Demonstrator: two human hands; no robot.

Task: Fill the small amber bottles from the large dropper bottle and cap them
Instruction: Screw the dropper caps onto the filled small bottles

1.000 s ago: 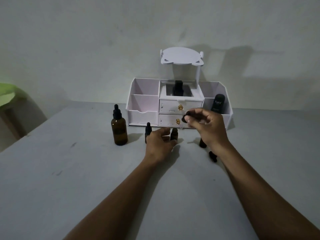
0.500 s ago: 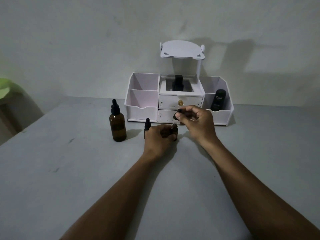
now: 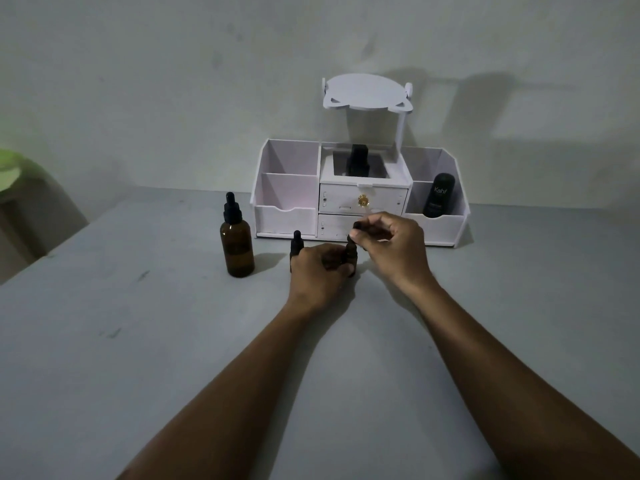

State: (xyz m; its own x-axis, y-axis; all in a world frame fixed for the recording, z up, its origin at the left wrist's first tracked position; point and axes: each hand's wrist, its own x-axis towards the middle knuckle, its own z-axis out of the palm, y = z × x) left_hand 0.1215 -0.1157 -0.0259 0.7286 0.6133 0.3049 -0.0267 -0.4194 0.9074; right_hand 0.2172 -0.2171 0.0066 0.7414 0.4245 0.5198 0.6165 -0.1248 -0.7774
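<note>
We saw two bare forearms (image 3: 242,375), uncovered along their whole visible length from the bottom edge to the wrists. The left hand (image 3: 318,271) and the right hand (image 3: 391,247) were likewise bare over all that showed. Dim light kept finer detail from us.

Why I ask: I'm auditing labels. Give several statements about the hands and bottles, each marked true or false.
1. The left hand grips a small bottle. True.
2. The large bottle lies on its side. False: it stands upright, capped.
3. The right hand pinches the dropper cap atop that small bottle. True.
4. The Kahf bottle is in the organizer's left compartment. False: it stands in the right front one.
5. A second small bottle stands capped left of the left hand. True.
</note>
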